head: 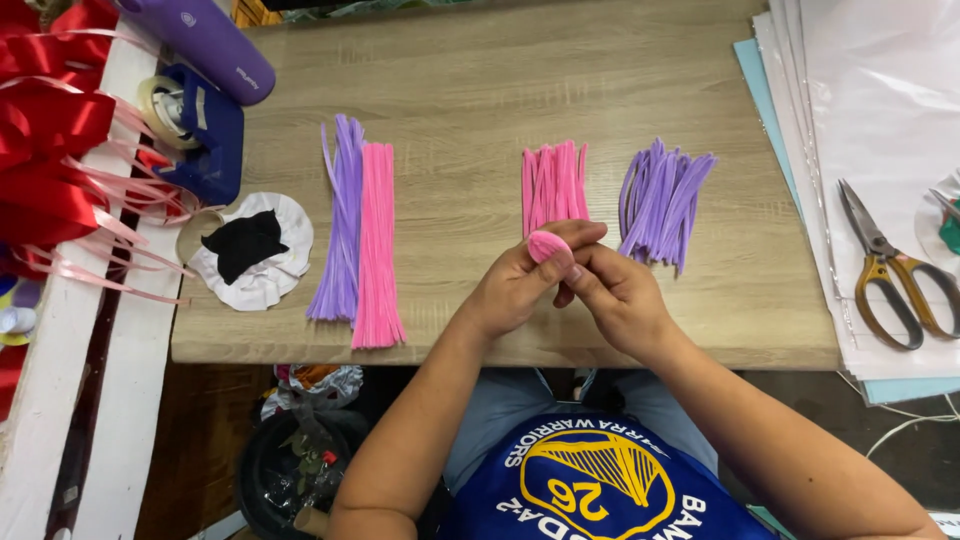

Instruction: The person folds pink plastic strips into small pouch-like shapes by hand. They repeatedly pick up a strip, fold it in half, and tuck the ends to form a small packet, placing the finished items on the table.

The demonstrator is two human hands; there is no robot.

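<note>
Both hands meet above the near edge of a wooden table (480, 90). My left hand (515, 285) and my right hand (618, 297) together pinch a small rolled pink piece (547, 245), which looks like a coiled pink pipe cleaner. Just beyond the hands lies a short bundle of folded pink pipe cleaners (553, 185). To its right sits a folded purple bundle (662, 203). Further left, long straight purple pipe cleaners (340, 220) and long pink ones (377, 245) lie side by side.
Gold-handled scissors (890, 270) rest on stacked white sheets (870, 100) at the right. A blue tape dispenser (200, 130), red ribbon (45, 140), a purple cylinder (205, 40) and white fabric rounds with a black scrap (250, 250) crowd the left.
</note>
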